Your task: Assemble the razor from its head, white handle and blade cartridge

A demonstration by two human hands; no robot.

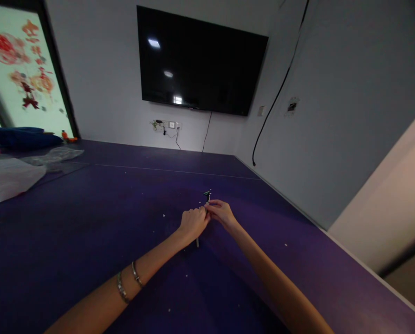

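Note:
My left hand point(193, 221) is wrapped round a thin, pale-stemmed tool with a small, dark, crosswise head point(207, 194). The head sticks out beyond my fingers, and the pale lower end point(197, 242) shows beneath the fist. The middle of the tool is hidden, so its exact kind is unclear. My right hand point(222, 212) meets the left, its thumb and fingers pinched together at the upper part of the tool, just below the head. Both hands are over the dark purple surface point(99, 232).
Small white bits point(164, 215) dot the surface. Clear plastic sheeting point(54, 155), a white bag point(10, 178) and dark blue cloth point(22, 138) lie at the left. A black cable point(279, 93) hangs down the right wall. A television point(200, 60) is mounted above wall sockets point(171, 125).

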